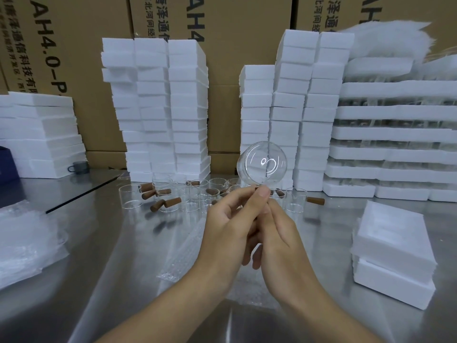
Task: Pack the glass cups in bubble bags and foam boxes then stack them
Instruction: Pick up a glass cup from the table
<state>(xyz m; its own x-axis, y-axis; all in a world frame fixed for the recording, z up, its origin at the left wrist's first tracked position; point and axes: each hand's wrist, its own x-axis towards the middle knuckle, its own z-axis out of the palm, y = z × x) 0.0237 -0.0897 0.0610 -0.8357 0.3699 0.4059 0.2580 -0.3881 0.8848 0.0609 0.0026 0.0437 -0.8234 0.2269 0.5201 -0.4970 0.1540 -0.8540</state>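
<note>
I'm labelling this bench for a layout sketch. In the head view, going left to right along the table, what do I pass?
Pile of bubble bags → grey mug → cluster of glass cups → held glass cup, pinched by left hand and right hand → two stacked foam boxes.

Packing warehouse: printed shipping cartons [210, 70], stacked white foam boxes [163, 107], steel worktable [111, 243].
</note>
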